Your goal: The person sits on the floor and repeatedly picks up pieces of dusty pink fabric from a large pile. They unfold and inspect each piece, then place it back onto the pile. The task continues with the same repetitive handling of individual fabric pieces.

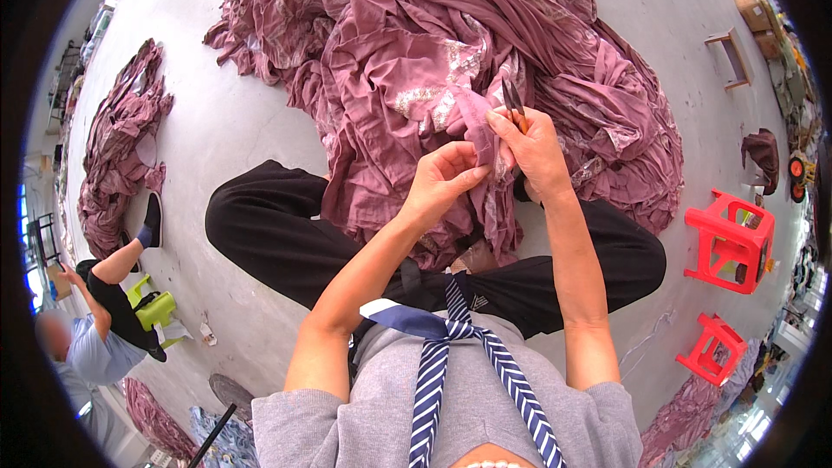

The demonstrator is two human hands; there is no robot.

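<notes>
A large heap of mauve fabric (381,78) with pale lace-like trim spreads over the floor in front of me and drapes between my legs. My left hand (444,178) is closed, thumb and fingers pinching a folded edge of this fabric. Just to its right, my right hand (536,152) grips a small pair of thread snips (514,106) with dark blades pointing up and away and an orange part near the fingers. Its thumb and fingertip also meet the fabric edge (477,121). How the snips sit inside the palm is hidden.
Red plastic stools (730,241) stand at right, near a wooden stool (733,58). A second mauve fabric pile (121,152) lies at left, beside another person (108,338) on a lime-green seat (156,310). My black-trousered legs (269,225) bend around the heap's near side.
</notes>
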